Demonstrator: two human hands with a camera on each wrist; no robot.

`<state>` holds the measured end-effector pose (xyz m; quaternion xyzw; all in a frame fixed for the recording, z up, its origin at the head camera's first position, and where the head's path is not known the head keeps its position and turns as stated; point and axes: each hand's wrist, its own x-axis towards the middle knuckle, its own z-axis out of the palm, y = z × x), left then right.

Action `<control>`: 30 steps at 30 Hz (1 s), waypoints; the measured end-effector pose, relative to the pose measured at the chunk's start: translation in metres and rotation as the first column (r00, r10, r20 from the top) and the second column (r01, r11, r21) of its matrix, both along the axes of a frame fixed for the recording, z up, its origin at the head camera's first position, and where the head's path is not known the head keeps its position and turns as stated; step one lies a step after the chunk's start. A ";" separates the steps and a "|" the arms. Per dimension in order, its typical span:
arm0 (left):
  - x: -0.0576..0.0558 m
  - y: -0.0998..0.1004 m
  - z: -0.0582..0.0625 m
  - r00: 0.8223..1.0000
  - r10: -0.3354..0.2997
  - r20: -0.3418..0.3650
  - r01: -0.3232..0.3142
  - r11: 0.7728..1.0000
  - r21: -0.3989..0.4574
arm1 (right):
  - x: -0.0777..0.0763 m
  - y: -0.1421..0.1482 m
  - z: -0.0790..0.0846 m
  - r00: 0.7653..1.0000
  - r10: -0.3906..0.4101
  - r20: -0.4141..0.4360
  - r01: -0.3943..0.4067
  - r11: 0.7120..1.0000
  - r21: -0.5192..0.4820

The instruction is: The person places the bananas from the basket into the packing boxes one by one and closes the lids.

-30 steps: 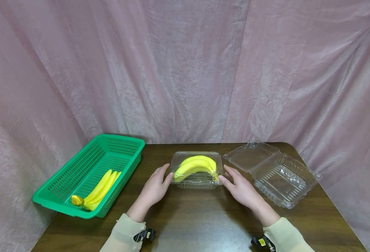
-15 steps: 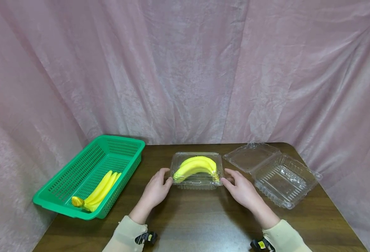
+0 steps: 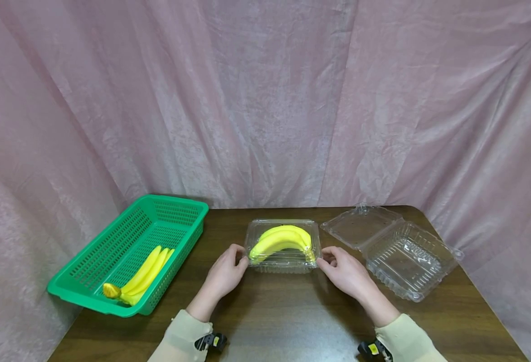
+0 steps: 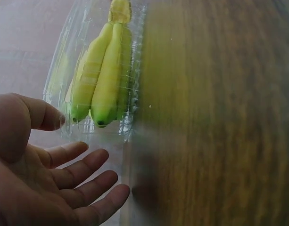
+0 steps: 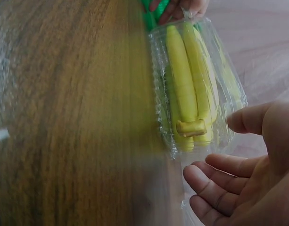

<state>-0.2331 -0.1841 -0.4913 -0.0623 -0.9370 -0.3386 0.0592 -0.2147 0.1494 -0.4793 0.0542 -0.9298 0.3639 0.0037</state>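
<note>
A clear plastic clamshell box (image 3: 282, 266), its lid down, sits mid-table with a bunch of yellow bananas (image 3: 280, 244) inside. My left hand (image 3: 225, 271) pinches its near left corner between thumb and index finger; in the left wrist view the other fingers spread loosely below the box. At the near right corner, my right hand (image 3: 344, 269) does the same, thumb on the lid's edge and index finger beneath. The right wrist view shows the bananas' cut stem (image 5: 191, 127) facing this hand.
On the left, a green plastic basket (image 3: 131, 221) holds another bunch of bananas (image 3: 143, 276). A second clear clamshell box (image 3: 408, 259) lies open at the right, its lid folded back. A pink curtain (image 3: 265, 100) hangs behind the wooden table (image 3: 274, 322).
Both index fingers have drawn back from the sides of the box toward its near corners, and the thumbs have shifted slightly toward me. The box has barely moved.
</note>
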 end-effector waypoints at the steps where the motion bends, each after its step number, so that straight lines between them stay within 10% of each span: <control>1: 0.000 0.000 0.000 1.000 0.003 0.001 -0.003 1.000 -0.001 | 0.000 0.000 0.000 1.000 -0.005 0.008 0.005 1.000 0.010; 18: -0.003 0.000 -0.002 0.996 0.014 0.085 -0.004 0.993 -0.120 | -0.004 0.001 -0.005 0.999 0.011 0.044 -0.012 1.000 0.023; 30: -0.003 -0.001 -0.002 0.994 0.014 0.112 -0.007 0.998 -0.056 | -0.006 0.000 -0.009 0.992 0.078 0.099 -0.062 0.986 -0.156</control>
